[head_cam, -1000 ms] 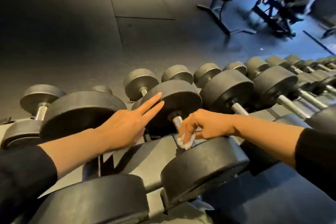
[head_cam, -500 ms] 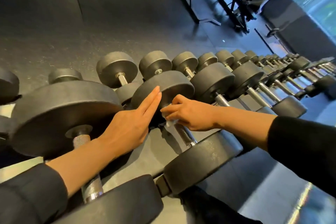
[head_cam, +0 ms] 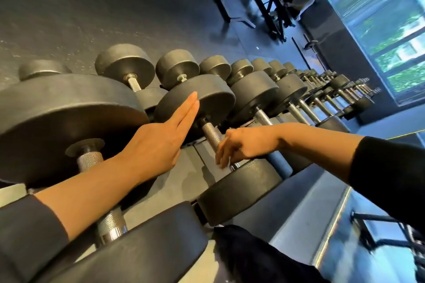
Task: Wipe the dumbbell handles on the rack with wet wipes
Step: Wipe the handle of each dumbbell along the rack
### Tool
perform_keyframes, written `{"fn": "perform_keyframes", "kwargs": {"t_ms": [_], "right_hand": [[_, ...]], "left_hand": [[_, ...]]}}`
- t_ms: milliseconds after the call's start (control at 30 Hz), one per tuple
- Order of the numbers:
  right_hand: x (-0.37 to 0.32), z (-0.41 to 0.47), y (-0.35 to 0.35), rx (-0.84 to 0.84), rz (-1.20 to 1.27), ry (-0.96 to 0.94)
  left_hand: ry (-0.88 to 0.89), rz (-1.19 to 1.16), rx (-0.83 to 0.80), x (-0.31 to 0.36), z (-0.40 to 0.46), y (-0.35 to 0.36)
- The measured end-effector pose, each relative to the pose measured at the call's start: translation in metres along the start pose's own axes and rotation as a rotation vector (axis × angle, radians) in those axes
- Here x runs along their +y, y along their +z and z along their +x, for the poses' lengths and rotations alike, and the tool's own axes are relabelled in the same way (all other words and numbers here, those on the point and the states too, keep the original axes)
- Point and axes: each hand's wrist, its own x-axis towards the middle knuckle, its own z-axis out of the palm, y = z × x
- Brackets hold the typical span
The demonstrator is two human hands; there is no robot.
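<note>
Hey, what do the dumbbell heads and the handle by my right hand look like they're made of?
The dumbbell heads look rubber-coated: matte dark grey, with soft, dull highlights. It could be urethane; the look leaves that open. The handle beside the right hand looks like steel, probably chromed: bright and silvery, with a crosshatched knurled grip.

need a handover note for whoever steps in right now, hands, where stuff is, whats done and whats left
Left hand: flat, fingers straight, resting against the far head of the dumbbell being cleaned.
Right hand: curled around the near end of that dumbbell's handle; the wipe is hidden under the fingers.
Done: cannot tell from this view which handles have been wiped.
Left: finish this handle, then probably the bigger dumbbell's handle on the left and the row running off to the right.
</note>
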Motion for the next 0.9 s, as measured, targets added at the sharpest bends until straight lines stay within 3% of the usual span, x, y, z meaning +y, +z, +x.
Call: {"fn": "perform_keyframes", "kwargs": {"t_ms": [67,233,333,567,733,900], "right_hand": [[-0.005,-0.004,0.001,0.027,0.049,0.006],[-0.011,0.008,-0.006,0.384,-0.3,-0.058],[-0.01,0.011,-0.006,0.305,-0.391,-0.043],[-0.007,-0.003,-0.004,0.083,0.005,0.022],[-0.02,0.011,-0.005,0.293,0.205,-0.155],[-0.046,0.032,-0.009,0.296,0.31,-0.329]], "left_hand": [[-0.013,0.016,-0.053,-0.001,0.0,0.0],[-0.024,0.02,-0.074,0.0,0.0,-0.004],[-0.036,-0.002,-0.081,0.0,-0.001,-0.004],[-0.037,-0.022,-0.086,-0.003,-0.003,-0.006],[-0.044,-0.041,-0.123,-0.002,-0.007,-0.017],[-0.043,-0.016,-0.126,-0.009,-0.028,-0.05]]}}
